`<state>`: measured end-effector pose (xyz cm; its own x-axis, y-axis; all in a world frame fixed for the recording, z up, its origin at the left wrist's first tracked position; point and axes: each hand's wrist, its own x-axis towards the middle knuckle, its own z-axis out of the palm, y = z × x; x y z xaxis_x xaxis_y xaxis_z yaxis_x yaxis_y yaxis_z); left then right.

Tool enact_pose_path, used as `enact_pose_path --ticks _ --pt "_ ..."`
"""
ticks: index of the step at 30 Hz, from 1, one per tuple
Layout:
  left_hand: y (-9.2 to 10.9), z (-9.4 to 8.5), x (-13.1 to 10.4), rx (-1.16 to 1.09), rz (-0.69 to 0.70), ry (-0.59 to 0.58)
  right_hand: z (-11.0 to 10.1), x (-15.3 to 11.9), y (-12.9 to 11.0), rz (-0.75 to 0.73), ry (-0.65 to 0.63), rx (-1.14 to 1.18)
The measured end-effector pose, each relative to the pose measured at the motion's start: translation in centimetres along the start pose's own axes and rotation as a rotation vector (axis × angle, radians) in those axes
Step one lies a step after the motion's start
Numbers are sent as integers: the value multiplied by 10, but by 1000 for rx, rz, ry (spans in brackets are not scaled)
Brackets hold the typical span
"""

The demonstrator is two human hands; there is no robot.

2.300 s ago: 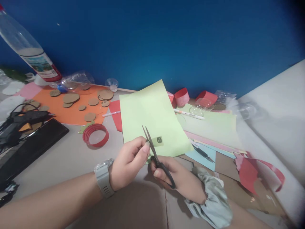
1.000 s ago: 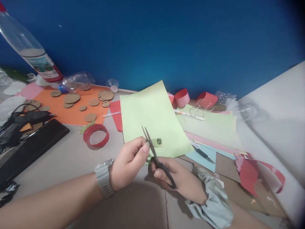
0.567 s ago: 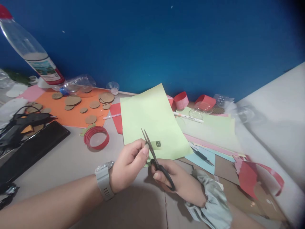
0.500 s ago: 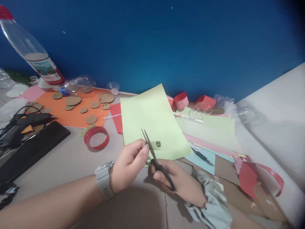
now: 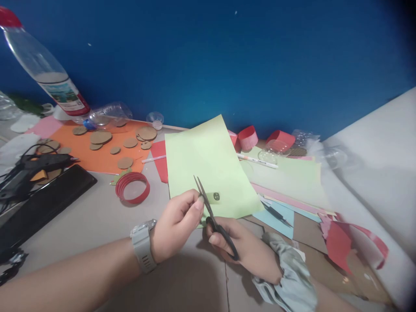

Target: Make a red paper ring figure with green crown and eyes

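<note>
Black-handled scissors (image 5: 210,211), blades parted, above green paper (image 5: 204,156)

No readable text anywhere. Bottle (image 5: 48,73) at far left has a landscape picture label (image 5: 63,96) with red band; light lettering on it too small to make out. White pen (image 5: 260,161) carries tiny dark print, illegible. Small cardboard disc (image 5: 146,145) on the orange paper (image 5: 73,147) shows dark marks, can't tell if letters. Small see-through patch (image 5: 212,198) over the light green sheet (image 5: 198,156) bears a dark roundish figure, details blurred.
</note>
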<state>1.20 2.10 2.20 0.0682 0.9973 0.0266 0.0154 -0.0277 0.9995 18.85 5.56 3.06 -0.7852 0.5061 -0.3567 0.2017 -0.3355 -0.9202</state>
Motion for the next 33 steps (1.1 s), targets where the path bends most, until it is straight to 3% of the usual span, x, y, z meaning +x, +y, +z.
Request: enact_pose_path --ticks 33 --pt "1 -1 2 65 49 15 0 0 3 20 -4 55"
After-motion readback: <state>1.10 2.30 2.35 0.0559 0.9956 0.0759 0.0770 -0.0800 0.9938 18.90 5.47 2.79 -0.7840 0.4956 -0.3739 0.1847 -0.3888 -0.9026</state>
